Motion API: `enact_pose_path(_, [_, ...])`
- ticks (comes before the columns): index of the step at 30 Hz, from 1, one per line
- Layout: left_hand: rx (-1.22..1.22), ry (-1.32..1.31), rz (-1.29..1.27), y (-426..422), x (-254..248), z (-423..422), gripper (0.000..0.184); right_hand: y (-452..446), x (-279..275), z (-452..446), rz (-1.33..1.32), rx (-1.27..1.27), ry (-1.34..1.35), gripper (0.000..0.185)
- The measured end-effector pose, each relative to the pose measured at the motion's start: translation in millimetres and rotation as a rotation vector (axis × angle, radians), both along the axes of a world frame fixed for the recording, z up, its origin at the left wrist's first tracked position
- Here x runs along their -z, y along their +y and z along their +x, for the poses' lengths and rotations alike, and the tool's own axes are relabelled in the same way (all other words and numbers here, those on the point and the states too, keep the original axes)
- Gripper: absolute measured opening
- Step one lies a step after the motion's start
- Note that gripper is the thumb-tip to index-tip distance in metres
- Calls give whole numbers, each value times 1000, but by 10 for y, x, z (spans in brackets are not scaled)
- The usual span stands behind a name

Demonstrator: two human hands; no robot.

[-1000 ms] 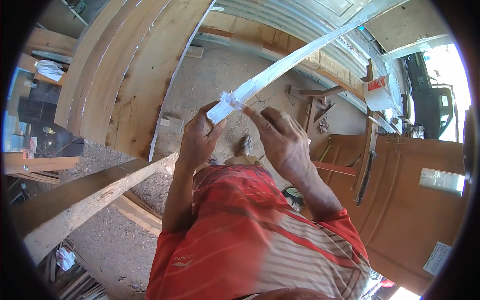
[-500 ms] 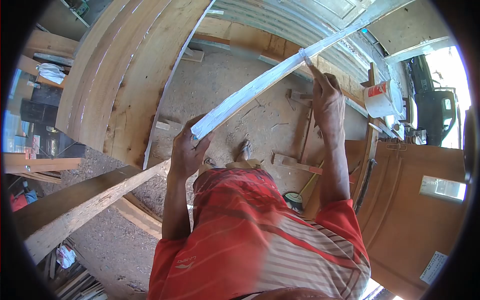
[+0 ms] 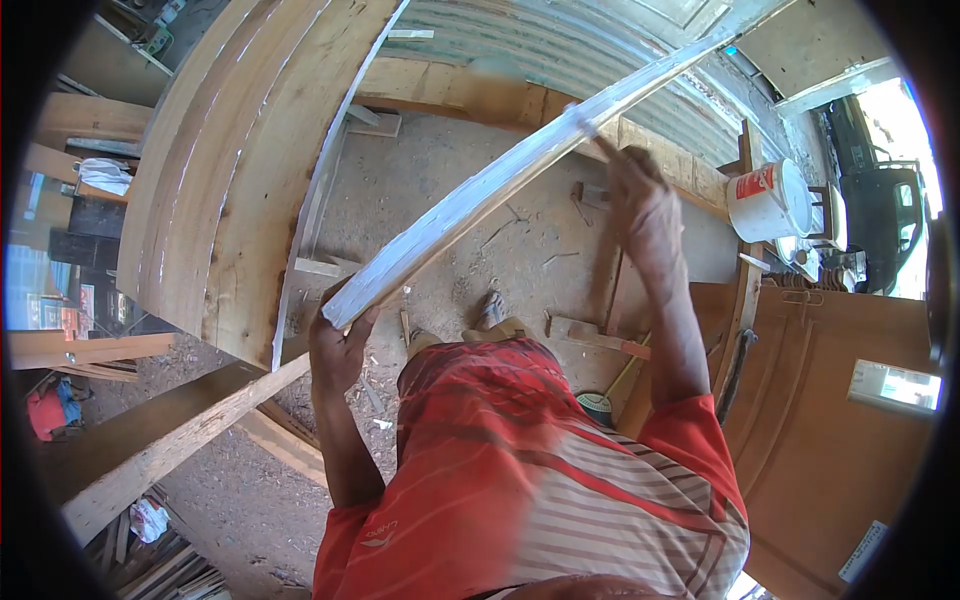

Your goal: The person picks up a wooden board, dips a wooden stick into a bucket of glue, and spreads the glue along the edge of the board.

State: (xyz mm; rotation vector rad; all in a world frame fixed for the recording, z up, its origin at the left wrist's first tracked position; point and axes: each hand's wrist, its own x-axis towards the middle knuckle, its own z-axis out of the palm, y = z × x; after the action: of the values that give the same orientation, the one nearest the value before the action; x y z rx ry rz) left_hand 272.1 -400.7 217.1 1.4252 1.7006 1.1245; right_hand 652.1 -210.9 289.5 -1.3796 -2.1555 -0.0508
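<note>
My left hand (image 3: 340, 350) is wrapped round the near end of a long wooden plank (image 3: 470, 208), whose upper face is coated with a wet-looking white layer. The plank slants up and away to the right, its far end near the corrugated sheets. My right hand (image 3: 643, 205), smeared by motion, is closed on a small brush (image 3: 590, 127). The brush's tip meets the white face about midway along; its exact shape is blurred. Left of the plank lies a set of wide boards (image 3: 235, 220) side by side, with white lines along their joints.
A white bucket (image 3: 775, 205) with a red label stands at the right, near a brown panelled door (image 3: 800, 370). A thick beam (image 3: 180, 425) crosses the lower left. Wood scraps (image 3: 170, 560) and chips litter the dirt floor. Corrugated sheets (image 3: 540, 45) lie at the back.
My left hand and the plank's near end have shifted left and down toward me. My right hand has drawn the brush slightly left along the plank.
</note>
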Motion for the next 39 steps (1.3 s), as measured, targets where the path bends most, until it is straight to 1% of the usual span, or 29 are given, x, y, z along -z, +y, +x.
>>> enact_pose_path(2, [-28,-4,-10,-17,58,-10,38,167,-112,167,-86,136,-7,52])
enact_pose_path(3, [-50,-13,-15,-31,90,-11,37,194,-146,206,-70,139,-7,53])
enact_pose_path(6, [-146,-3,-14,-32,49,57,38,70,-76,171,60,-153,32,55])
enact_pose_path(9, [-223,19,-46,37,-130,216,40,-183,-214,36,-72,-272,-5,52])
enact_pose_path(10, [-250,29,-60,49,-173,254,40,-128,-190,106,-47,-251,-30,51])
enact_pose_path(11, [-273,101,-49,8,-58,197,44,-32,-145,191,-21,-231,-53,51])
enact_pose_path(12, [-290,104,-59,-10,-51,183,45,82,-90,288,6,-209,-76,50])
enact_pose_path(13, [-304,105,-68,1,-66,196,46,241,27,437,16,-160,-41,47])
enact_pose_path(14, [-317,103,-78,15,-77,220,47,422,84,600,-32,-108,11,45])
enact_pose_path(15, [-333,30,-88,21,-87,248,48,608,107,769,-81,-52,61,44])
enact_pose_path(16, [-348,-44,-99,24,-97,276,48,807,97,926,-8,-31,71,41])
enact_pose_path(18, [-361,-106,-108,21,-83,282,49,1040,92,1135,-21,130,66,39])
enact_pose_path(21, [-366,-47,-102,-63,62,153,49,908,-101,983,-38,55,163,37])
enact_pose_path(24, [-366,17,-75,-78,161,105,48,703,75,736,65,-190,58,43])
enact_pose_path(27, [-379,27,-54,-15,24,200,46,615,40,600,89,-304,-16,46])
enact_pose_path(30, [-397,-7,-60,0,16,203,46,918,71,828,-24,-35,-91,41])
enact_pose_path(31, [-394,-11,-70,-25,64,154,46,1023,11,914,-151,103,-63,41])
enact_pose_path(32, [-391,-16,-81,-38,80,134,47,1074,-95,966,-131,146,-71,43])
enact_pose_path(34, [-392,16,-96,-24,31,155,47,1118,-121,1011,24,97,7,44])
enact_pose_path(36, [-386,19,-104,-29,44,132,49,1006,-54,926,17,-106,-5,43])
enact_pose_path(37, [-376,7,-105,-54,99,74,51,911,16,753,128,-206,-10,46])
enact_pose_path(38, [-364,-5,-106,-71,152,33,54,740,-40,617,100,-291,-29,52])
enact_pose_path(39, [-412,-43,-115,-83,192,26,54,578,-55,483,-26,-254,11,56])
